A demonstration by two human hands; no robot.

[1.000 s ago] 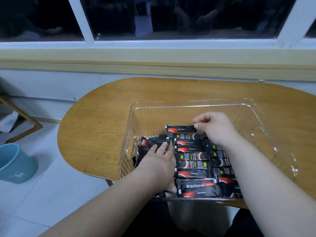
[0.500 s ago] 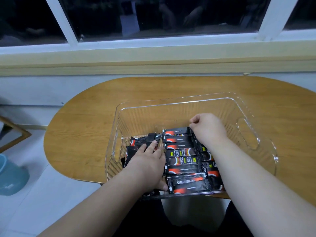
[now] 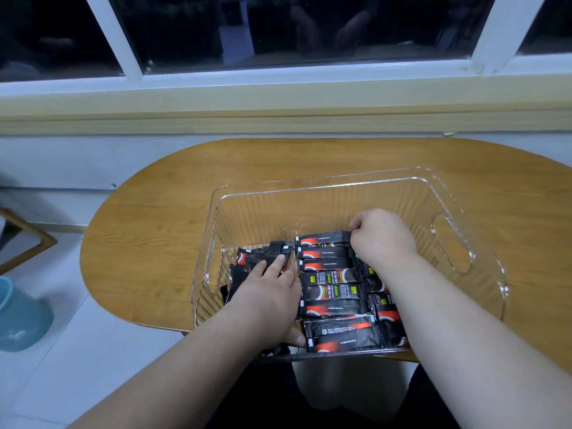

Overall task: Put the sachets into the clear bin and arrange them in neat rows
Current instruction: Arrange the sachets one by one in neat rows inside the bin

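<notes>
A clear plastic bin (image 3: 464, 218) stands on the wooden table (image 3: 148, 230). Inside it, several black-and-red sachets (image 3: 332, 284) lie stacked in a row down the middle. A looser pile of sachets (image 3: 247, 260) sits at the bin's left end. My left hand (image 3: 272, 292) lies flat with straight fingers on that left pile. My right hand (image 3: 382, 236) is curled at the far end of the middle row and pinches the right end of the farthest sachet (image 3: 322, 239). More sachets under my right forearm are partly hidden.
The far half of the bin holds nothing, and it has a handle cut-out (image 3: 452, 246) on its right wall. A wall and window sill (image 3: 278, 109) run behind the table. A blue bucket (image 3: 18, 314) stands on the tiled floor at the left.
My right hand has drawn the farthest sachet in against the middle row. My left hand stays pressed on the left pile. The camera has shifted slightly.
</notes>
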